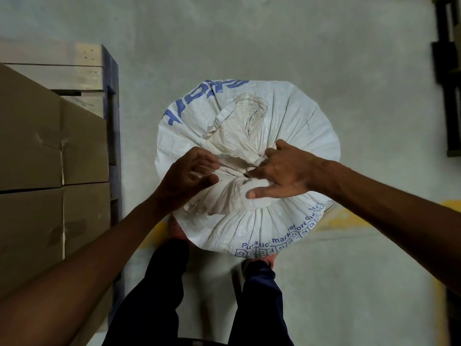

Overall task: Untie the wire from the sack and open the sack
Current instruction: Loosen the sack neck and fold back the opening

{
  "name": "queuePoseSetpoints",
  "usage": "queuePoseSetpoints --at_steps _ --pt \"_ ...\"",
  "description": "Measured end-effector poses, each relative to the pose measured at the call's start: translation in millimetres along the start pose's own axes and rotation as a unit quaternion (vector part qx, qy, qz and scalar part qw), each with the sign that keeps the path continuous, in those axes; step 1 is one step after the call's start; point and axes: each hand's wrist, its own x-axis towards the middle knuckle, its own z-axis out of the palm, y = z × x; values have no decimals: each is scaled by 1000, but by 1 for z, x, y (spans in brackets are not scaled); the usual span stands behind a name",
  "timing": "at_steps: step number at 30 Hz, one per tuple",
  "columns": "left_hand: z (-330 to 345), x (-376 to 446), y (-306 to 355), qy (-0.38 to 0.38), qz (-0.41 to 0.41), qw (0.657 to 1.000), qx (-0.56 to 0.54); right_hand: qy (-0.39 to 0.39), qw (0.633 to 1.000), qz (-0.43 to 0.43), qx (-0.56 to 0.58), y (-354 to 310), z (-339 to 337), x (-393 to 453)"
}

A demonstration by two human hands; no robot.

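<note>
A full white woven sack with blue print stands upright on the floor in front of my legs. Its top is gathered into a bunched neck, and the loose mouth fabric flops away from me. A dark bit of wire shows at the neck, mostly hidden in the folds. My left hand curls at the left side of the neck, fingertips touching the fabric. My right hand rests on the right side, index finger at the wire, thumb spread over the folds.
Stacked cardboard boxes on a wooden pallet stand close on the left. Dark racking lines the right edge. The grey concrete floor has yellow paint marks near the sack. My legs are right behind the sack.
</note>
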Motion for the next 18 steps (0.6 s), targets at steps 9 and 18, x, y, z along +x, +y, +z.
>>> queuePoseSetpoints --at_steps 9,18 --pt "4 -1 0 -9 16 999 43 -19 1000 15 -16 -4 16 -20" --pt "9 13 1 -1 44 998 48 -8 998 -53 22 -9 0 -11"
